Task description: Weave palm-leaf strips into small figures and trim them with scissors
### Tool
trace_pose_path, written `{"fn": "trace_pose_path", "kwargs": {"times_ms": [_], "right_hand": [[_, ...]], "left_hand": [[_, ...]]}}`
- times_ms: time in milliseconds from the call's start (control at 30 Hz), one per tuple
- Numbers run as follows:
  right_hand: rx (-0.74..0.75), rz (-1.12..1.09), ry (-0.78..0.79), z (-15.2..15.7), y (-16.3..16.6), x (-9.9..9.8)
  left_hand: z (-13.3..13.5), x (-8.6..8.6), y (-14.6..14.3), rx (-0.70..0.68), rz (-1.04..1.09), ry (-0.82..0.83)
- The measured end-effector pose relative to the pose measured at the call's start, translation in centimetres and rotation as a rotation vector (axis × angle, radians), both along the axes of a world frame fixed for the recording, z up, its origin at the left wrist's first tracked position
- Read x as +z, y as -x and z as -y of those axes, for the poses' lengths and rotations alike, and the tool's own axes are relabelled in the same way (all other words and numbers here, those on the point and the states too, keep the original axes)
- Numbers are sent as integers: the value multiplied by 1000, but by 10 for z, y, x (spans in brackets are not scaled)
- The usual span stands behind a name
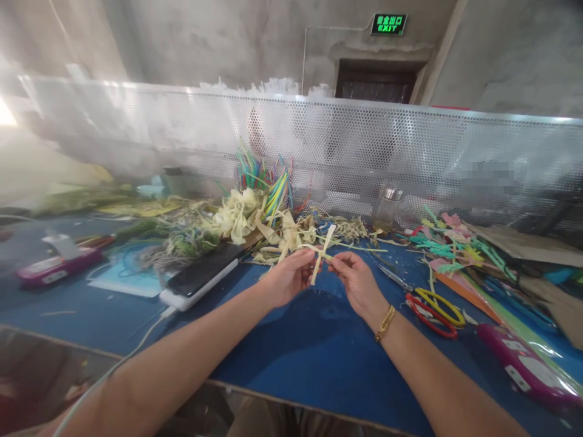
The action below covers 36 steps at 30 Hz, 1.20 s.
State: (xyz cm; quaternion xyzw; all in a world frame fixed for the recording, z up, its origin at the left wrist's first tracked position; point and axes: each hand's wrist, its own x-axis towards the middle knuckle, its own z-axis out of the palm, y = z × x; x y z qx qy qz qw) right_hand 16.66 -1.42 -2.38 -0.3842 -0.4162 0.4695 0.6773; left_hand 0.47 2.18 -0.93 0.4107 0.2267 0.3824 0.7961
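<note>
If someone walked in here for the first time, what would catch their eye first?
Probably the pale crossed strips pinched between the left hand and right hand, in the middle of the view. Behind them, bright coloured straws stand out above a heap of pale leaves. A green exit sign glows high on the wall, right of centre.
</note>
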Motion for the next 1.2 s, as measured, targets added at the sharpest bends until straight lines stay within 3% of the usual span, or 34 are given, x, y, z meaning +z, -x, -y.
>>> {"fn": "trace_pose_path", "kwargs": {"times_ms": [233, 467, 733, 967, 1200], "right_hand": [[8, 191, -49, 4, 2, 1], [-21, 334, -80, 7, 2, 7], [-97, 246, -87, 7, 7, 4], [-139, 204, -54, 6, 3, 2], [-104, 276, -55, 0, -6, 1]], "left_hand": [[5, 0, -1, 108, -201, -168], [7, -5, -3, -9, -353, -304], [8, 1, -5, 9, -370, -311], [7, -4, -2, -8, -377, -394], [6, -4, -3, 91, -358, -310]]}}
